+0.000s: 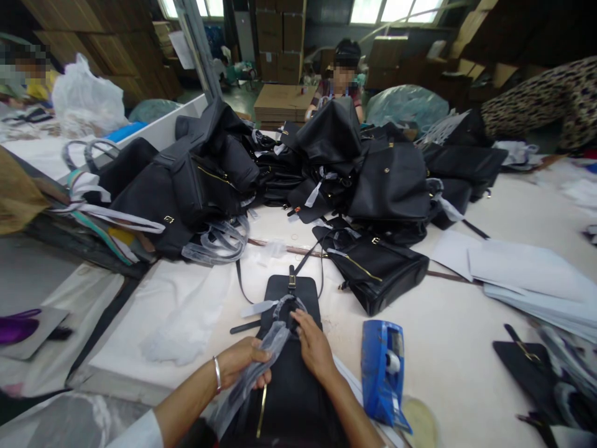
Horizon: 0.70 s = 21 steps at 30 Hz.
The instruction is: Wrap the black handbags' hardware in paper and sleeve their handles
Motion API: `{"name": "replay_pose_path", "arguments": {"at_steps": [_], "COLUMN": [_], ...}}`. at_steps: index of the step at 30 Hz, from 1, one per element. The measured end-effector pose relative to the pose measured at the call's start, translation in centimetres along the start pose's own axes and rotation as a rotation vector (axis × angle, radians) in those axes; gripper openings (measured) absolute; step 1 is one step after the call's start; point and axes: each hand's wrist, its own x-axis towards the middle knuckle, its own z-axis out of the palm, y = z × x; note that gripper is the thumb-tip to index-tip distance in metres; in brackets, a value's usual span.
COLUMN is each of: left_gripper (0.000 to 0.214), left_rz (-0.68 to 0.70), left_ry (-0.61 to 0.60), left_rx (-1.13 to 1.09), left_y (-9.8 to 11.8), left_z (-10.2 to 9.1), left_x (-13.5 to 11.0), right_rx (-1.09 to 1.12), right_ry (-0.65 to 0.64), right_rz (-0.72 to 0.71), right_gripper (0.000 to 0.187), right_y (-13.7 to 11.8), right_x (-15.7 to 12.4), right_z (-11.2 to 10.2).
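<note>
A black backpack (284,392) lies in front of me with its flap (293,287) turned away and a gold zip on its front. My left hand (249,362), with a silver bangle at the wrist, is closed round a strip of clear plastic wrap (275,341) that hangs down over the bag's left side. My right hand (313,345) rests on the bag near its plastic-wrapped top handle (285,303). Its fingers are bent at the handle, and their tips are partly hidden. A white tag (259,308) sticks out left of the handle.
Black bags (392,180) are heaped across the table's far side, one bag (377,270) lying nearer. A blue tape dispenser (382,373) stands right of my forearm. White sheets (532,270) lie at the right. Beyond the heap sits a person (342,81).
</note>
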Motion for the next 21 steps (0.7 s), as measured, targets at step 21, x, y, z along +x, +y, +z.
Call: {"name": "replay_pose_path", "arguments": {"at_steps": [21], "left_gripper": [0.028], "left_rz": [-0.050], "left_ry": [-0.059], "left_rx": [-0.093], "left_y": [-0.3], "left_z": [-1.3], "left_x": [1.2], "right_rx": [0.510], "right_ry": [0.162], "right_rz": [0.312], "right_gripper": [0.027], "right_y": [0.9], "right_x": [-0.1], "right_z": [1.2]}}
